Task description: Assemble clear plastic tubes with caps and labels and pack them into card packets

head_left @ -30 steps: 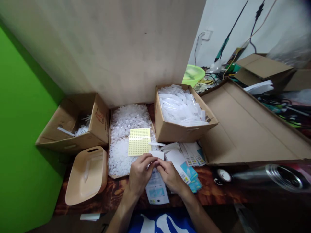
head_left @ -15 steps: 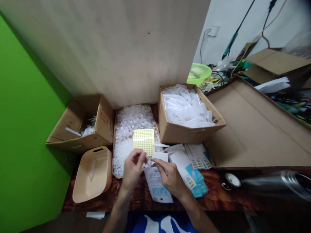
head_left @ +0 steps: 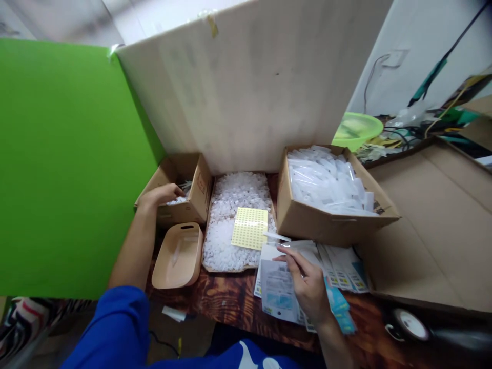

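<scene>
My left hand [head_left: 166, 195] reaches into the small cardboard box [head_left: 201, 187] at the left, its fingertips hidden among small white pieces. At the right, my right hand [head_left: 305, 279] pinches the top of a clear printed bag [head_left: 277, 289] between thumb and fingers. A yellow sticker sheet [head_left: 249, 228] lies on a shallow tray of small white pieces [head_left: 223, 251]. Between the sheet and my right hand is a narrow white strip [head_left: 277, 237]. More printed packets [head_left: 342, 269] lie beside and beneath my right hand.
A beige plastic bin [head_left: 158, 271] stands below the small box. A larger carton [head_left: 330, 228] full of translucent white items is behind the packets. A big open carton [head_left: 426, 225] and a dark cylinder with a dial [head_left: 411, 324] are at the right.
My left hand has moved from beside my right hand to the small box at the left. My right hand now pinches the bag's top. The view has shifted left.
</scene>
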A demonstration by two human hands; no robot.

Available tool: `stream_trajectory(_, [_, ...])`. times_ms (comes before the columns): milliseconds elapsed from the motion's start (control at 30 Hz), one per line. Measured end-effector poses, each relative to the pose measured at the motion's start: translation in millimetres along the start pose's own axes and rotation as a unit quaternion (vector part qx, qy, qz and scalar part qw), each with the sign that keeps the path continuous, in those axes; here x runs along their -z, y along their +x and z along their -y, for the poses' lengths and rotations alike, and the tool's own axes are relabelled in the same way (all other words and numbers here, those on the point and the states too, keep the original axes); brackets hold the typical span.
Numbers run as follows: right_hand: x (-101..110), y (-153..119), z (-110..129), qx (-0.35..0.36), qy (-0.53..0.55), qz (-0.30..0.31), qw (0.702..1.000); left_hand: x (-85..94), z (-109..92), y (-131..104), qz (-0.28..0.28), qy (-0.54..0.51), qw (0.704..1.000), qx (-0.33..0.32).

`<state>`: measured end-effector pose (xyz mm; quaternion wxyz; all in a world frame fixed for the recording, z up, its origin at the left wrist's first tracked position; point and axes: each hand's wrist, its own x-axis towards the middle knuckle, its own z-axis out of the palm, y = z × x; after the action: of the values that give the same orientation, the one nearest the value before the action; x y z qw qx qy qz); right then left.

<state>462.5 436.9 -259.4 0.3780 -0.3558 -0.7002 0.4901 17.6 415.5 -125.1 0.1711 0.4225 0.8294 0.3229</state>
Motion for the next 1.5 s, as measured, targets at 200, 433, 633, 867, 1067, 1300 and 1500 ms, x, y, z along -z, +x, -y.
stream_trajectory(200, [8,-10,3,-0.012,-0.022,-0.047,0.999,-22.2,-28,-60,-0.265,-0.053,0.957,-0.105])
stream_trajectory(433, [-16,-22,23,-0.061,0.014,-0.111,0.992,-181.9,-64,-233,0.051,-0.116,0.962,-0.242])
stream_trajectory(633, [-29,-56,47,0.046,0.036,0.068,0.996,-216.6,-44,-252,0.079,-0.174,0.949,-0.251])
stream_trajectory(867, [-25,-40,33,0.003,0.080,-0.059,0.995,-195.9,-45,-250,0.052,-0.305,0.937,-0.161])
stream_trajectory(1067, [-11,-34,27,0.003,0.049,-0.016,0.999,-205.3,-45,-248,0.022,-0.331,0.937,-0.111])
stream_trajectory(1300, [1,-59,20,0.109,-0.026,-0.031,0.993,-209.4,-33,-267,-0.062,-0.298,0.928,-0.216])
stream_trajectory(1500, [12,-92,6,0.121,-0.055,0.011,0.991,-217.8,-7,-297,-0.008,-0.310,0.913,-0.266])
